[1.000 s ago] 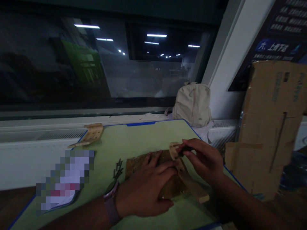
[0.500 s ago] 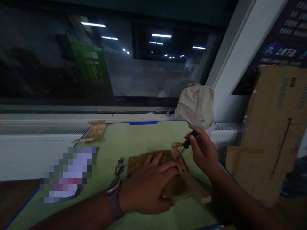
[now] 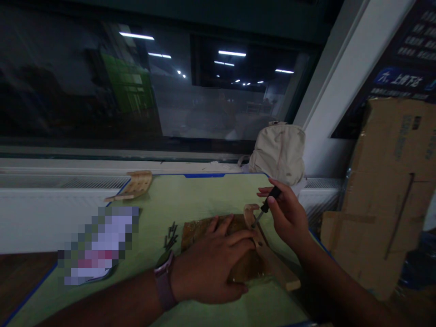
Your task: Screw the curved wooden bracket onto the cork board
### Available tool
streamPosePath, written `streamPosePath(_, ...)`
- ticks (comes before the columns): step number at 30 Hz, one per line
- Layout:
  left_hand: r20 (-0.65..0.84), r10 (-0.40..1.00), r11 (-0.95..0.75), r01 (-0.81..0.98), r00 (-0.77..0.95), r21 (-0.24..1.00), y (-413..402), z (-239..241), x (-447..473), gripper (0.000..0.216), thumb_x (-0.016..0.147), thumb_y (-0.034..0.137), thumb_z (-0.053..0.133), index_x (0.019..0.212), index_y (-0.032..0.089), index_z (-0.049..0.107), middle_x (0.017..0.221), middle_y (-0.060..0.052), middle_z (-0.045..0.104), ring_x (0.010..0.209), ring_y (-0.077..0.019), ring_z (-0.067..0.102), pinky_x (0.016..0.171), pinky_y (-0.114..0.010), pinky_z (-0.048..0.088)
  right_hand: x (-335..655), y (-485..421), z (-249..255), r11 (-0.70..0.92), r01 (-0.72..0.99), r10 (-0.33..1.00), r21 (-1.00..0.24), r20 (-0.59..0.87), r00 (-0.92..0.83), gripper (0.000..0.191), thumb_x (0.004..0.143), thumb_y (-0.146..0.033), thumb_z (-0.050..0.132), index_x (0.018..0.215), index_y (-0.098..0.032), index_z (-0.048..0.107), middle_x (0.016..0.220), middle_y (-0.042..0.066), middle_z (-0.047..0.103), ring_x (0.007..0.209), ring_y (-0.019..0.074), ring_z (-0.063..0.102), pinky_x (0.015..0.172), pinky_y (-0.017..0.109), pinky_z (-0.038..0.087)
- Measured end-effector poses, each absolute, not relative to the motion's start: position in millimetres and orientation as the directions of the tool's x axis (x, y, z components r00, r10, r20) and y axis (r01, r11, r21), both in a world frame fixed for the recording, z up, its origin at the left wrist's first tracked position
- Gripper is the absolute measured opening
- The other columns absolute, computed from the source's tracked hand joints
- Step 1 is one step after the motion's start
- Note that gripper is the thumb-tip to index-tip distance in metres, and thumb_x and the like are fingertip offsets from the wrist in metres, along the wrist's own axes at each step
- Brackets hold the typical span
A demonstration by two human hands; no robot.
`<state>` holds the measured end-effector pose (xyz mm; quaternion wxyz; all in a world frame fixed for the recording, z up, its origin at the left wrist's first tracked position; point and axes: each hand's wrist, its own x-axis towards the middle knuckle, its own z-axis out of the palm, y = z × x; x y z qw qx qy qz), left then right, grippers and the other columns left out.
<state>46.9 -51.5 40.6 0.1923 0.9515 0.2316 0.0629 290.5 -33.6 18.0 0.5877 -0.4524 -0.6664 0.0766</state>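
Note:
My left hand [image 3: 213,265] lies flat, fingers spread, pressing on a brown wooden board [image 3: 200,227] on the green table [image 3: 204,195]. A pale wooden strip [image 3: 269,259] with a curved top end lies along the board's right side under my fingertips. My right hand [image 3: 288,215] is closed round a small black-handled screwdriver [image 3: 267,204], its tip resting on the strip's curved upper end. Several dark screws [image 3: 170,236] lie just left of the board.
Another pale wooden part [image 3: 132,186] sits at the table's far left corner. A beige bag [image 3: 279,152] rests on the sill by the window. A tall cardboard box [image 3: 384,190] stands to the right. A blurred-out paper [image 3: 97,245] lies at the left.
My right hand lifted from lying low on the strip's end to holding the screwdriver upright with its tip on the strip. The left hand stayed on the board.

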Motion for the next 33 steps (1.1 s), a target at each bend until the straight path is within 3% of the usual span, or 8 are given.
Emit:
streamPosePath(12, 0.066, 0.462, -0.82, 0.398, 0.884, 0.411, -51.3, 41.9, 46.5, 0.078, 0.079, 0.046, 0.084, 0.148, 0.028, 0.053, 0.165, -0.002, 0.047, 0.155, -0.0502, 0.028, 0.125, -0.075, 0.018, 288.1, -36.8, 20.8, 0.572, 0.532, 0.713, -0.625, 0.699, 0.054, 0.037, 0.103, -0.038, 0.061, 0.137, -0.026, 0.052, 0.102, 0.006, 0.077, 0.087, 0.018, 0.076, 0.08, 0.035, 0.064)
streamPosePath(33, 0.067, 0.462, -0.821, 0.398, 0.884, 0.41, -51.6, 41.8, 46.1, 0.074, 0.08, 0.045, 0.084, 0.146, 0.028, 0.054, 0.163, -0.003, 0.049, 0.154, -0.0502, 0.029, 0.126, -0.074, 0.019, 289.4, -39.5, 19.8, 0.619, 0.542, 0.669, -0.569, 0.743, 0.016, 0.035, 0.104, -0.035, 0.06, 0.138, -0.027, 0.055, 0.104, 0.006, 0.075, 0.093, 0.0197, 0.074, 0.081, 0.035, 0.062)
